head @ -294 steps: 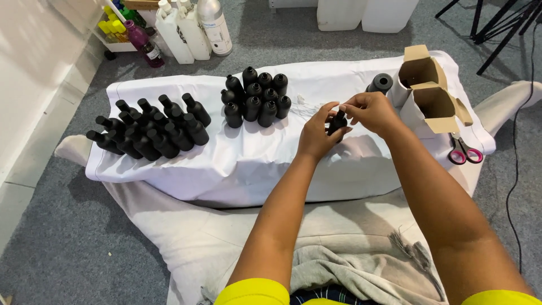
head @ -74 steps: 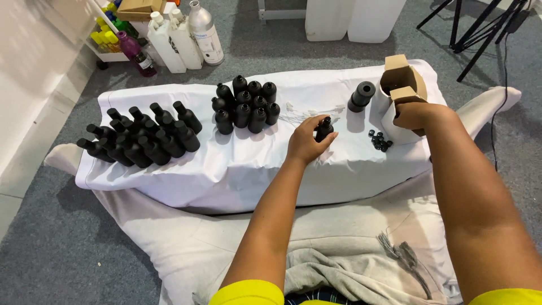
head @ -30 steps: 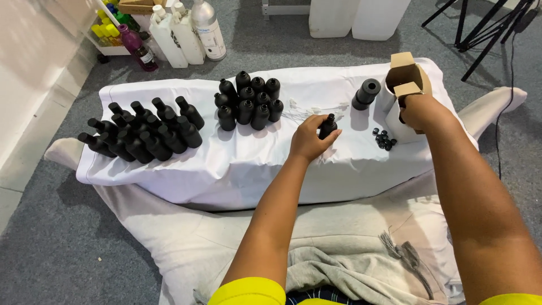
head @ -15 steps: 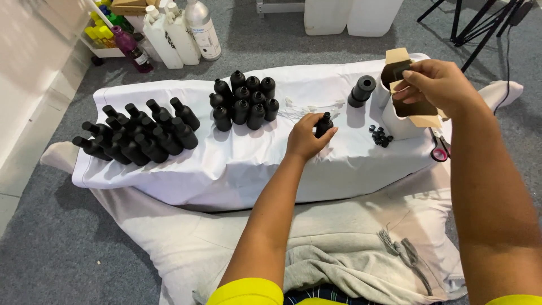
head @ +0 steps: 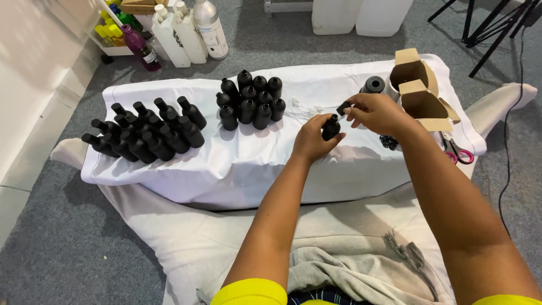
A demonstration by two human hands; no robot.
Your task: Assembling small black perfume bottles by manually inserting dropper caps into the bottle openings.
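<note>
The left hand is closed around a small black bottle, holding it upright just above the white cloth that covers the low desk. The right hand sits just beside it, its fingertips pinching a small black cap near the bottle's neck — cap and bottle are close, though whether they touch is hard to tell. To the left of the hands a cluster of standing black bottles is gathered on the cloth, and farther left a second batch of black bottles lies tilted on its side. Right of the hands are two open cardboard boxes, a few loose black caps and red-handled scissors at the cloth's edge.
</note>
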